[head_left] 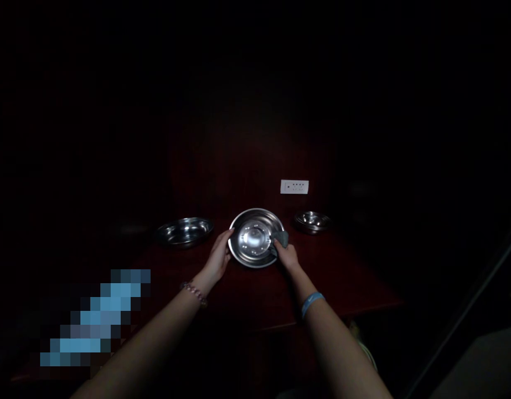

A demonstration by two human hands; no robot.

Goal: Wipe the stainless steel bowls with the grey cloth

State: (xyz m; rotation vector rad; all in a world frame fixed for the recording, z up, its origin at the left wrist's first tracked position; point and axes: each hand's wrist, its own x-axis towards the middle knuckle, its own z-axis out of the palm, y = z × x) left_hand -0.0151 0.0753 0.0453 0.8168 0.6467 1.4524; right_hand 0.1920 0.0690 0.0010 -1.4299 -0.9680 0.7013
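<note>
Dim room, likely dining area: dark red wooden table [247, 299], steel dishes [184, 231], white wall socket [294, 187].

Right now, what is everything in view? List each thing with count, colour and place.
steel plate: 1, silver, centre of the table, tilted up, held at both edges
grey cloth: 1, grey, at the plate's right edge, under the right hand's fingers
steel bowl: 1, silver, left of the plate
small steel bowl: 1, silver, right of the plate
white socket panel: 1, white, beyond the plate
table: 1, dark red
left hand: beaded bracelet, on the plate's left edge
right hand: blue wristband, holding the cloth
</note>
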